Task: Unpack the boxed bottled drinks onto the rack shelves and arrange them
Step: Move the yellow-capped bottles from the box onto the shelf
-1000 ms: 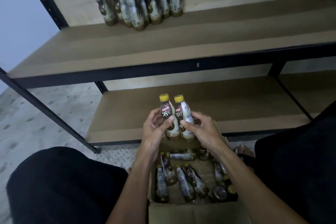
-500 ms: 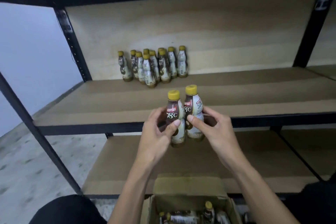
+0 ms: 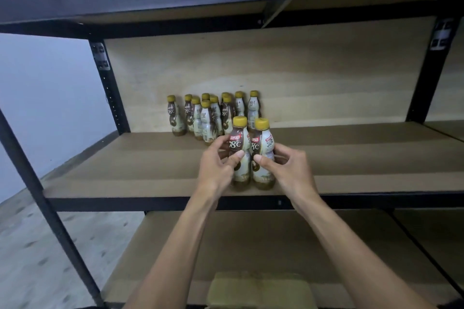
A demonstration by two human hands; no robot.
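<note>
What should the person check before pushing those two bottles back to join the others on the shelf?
1. Grip of left hand on left bottle: ok.
2. Grip of right hand on right bottle: ok.
3. Both bottles upright, caps on: ok.
4. Bare shelf to the right of the standing group: ok.
5. Bottle bases resting on the shelf: cannot tell.

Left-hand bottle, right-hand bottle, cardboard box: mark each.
left-hand bottle (image 3: 235, 143), head view, brown label front.
right-hand bottle (image 3: 265, 142), head view, white label.
cardboard box (image 3: 261, 290), head view, raised flap.
</note>
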